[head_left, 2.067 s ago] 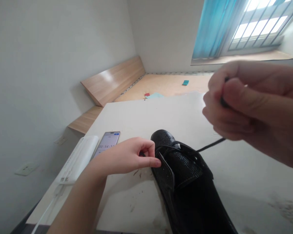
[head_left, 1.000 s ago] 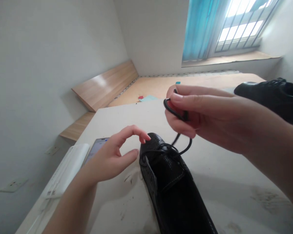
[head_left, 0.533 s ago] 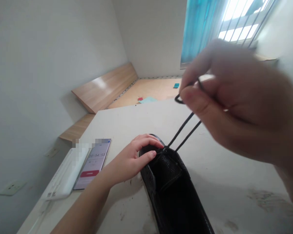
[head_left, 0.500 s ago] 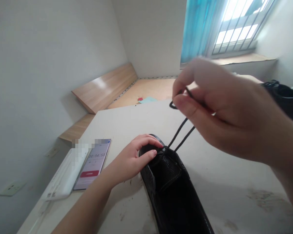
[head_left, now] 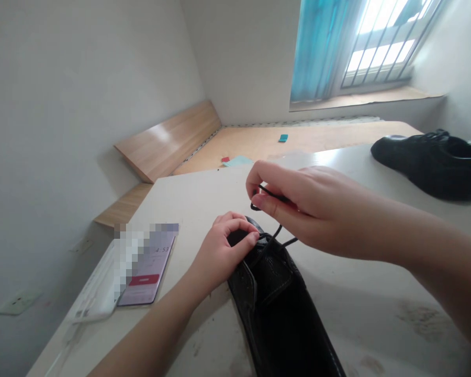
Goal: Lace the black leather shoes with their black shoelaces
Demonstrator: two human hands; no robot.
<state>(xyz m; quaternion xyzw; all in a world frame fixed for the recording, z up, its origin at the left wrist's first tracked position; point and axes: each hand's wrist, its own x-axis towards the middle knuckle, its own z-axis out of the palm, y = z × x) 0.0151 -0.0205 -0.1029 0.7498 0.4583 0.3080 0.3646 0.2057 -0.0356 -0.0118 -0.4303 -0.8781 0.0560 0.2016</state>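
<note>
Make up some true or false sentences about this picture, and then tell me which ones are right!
1. The right hand pinches a black lace. True.
2. The left hand touches a black leather shoe. True.
3. Another black shoe is on the floor. False: it is on the white table, off to the right.
4. The left hand holds a phone. False: the phone lies on the table, left of the hand.
5. A blue curtain hangs at the window. True.
</note>
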